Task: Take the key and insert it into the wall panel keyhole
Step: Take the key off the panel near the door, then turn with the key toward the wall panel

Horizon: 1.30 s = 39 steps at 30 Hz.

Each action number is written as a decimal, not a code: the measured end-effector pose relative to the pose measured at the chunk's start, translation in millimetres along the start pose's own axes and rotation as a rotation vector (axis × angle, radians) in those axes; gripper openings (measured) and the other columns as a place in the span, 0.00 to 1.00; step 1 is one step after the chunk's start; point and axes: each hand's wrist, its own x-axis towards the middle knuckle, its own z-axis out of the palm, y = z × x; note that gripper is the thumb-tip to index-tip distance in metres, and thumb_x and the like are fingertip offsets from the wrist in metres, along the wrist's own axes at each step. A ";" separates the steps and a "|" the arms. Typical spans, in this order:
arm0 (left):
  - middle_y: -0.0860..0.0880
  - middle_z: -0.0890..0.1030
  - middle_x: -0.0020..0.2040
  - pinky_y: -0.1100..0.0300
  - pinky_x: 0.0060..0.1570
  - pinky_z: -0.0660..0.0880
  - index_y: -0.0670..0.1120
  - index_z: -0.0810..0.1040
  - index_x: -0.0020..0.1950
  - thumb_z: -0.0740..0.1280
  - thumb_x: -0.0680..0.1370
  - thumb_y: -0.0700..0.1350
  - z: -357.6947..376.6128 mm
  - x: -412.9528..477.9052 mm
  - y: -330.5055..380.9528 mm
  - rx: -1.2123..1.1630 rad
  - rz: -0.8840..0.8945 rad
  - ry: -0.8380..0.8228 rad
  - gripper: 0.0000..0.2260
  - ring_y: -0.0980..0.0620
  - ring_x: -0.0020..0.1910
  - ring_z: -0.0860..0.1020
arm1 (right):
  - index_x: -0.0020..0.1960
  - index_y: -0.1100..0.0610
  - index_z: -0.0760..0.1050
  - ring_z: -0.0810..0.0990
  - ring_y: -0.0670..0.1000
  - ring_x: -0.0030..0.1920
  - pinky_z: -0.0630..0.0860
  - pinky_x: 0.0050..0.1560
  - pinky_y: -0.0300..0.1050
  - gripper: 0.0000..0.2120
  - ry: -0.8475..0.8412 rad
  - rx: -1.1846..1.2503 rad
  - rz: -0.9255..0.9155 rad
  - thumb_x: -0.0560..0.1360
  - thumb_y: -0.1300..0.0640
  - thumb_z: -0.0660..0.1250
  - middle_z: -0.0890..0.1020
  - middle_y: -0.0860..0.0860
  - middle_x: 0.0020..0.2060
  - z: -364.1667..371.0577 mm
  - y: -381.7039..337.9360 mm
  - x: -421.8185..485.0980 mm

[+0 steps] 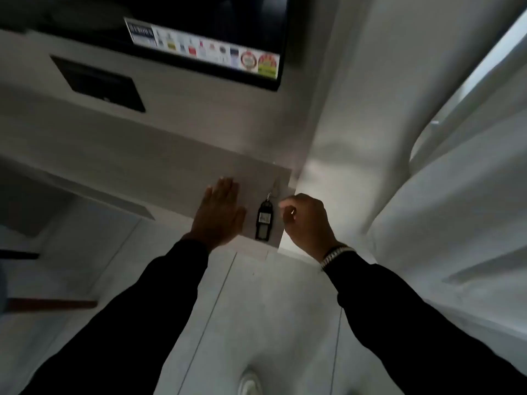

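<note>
Left hand (218,212) is flat and open, fingers together, palm pressed against the pale grey wall panel (176,166), holding nothing. Right hand (306,223) is loosely curled just right of the panel's corner, thumb and forefinger pinched close near the panel edge; cannot tell if anything is gripped between them. Both arms wear black long sleeves; a silver metal link watch band (336,255) sits at the right wrist.

The small metal key (274,189) is in the panel near its right edge, blurred and pale, so the keyhole itself cannot be made out. From it a thin ring hangs a black rectangular plastic key tag (263,220) with a light label window, lying against the panel face between the two hands, touching neither.

Higher on the wall, a black framed screen (228,24) carries a strip of coloured stickers (205,47) along its lower edge. A dark rectangular recess (97,82) sits to the left. White curtains (456,181) hang on the right. Floor is pale tile.
</note>
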 end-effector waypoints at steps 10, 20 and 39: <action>0.38 0.52 0.83 0.40 0.81 0.49 0.38 0.50 0.81 0.46 0.79 0.62 37.4 37.4 -9.2 0.089 -0.169 0.047 0.38 0.40 0.82 0.50 | 0.39 0.60 0.82 0.83 0.56 0.41 0.80 0.47 0.49 0.14 -0.009 0.104 0.290 0.61 0.52 0.78 0.85 0.57 0.36 49.0 7.1 19.8; 0.38 0.50 0.83 0.40 0.82 0.48 0.38 0.49 0.81 0.48 0.81 0.59 44.1 13.0 21.8 0.112 -0.069 -0.031 0.35 0.39 0.83 0.49 | 0.43 0.58 0.86 0.76 0.43 0.27 0.79 0.45 0.49 0.08 -0.118 0.266 0.515 0.65 0.56 0.77 0.78 0.48 0.24 -4.2 44.7 3.1; 0.38 0.57 0.82 0.41 0.82 0.51 0.37 0.57 0.80 0.54 0.83 0.51 -36.0 -34.5 376.1 -0.149 0.587 0.364 0.29 0.40 0.82 0.51 | 0.48 0.63 0.84 0.77 0.46 0.28 0.77 0.32 0.38 0.06 0.082 0.433 0.270 0.72 0.63 0.72 0.83 0.57 0.34 -333.0 173.8 -161.4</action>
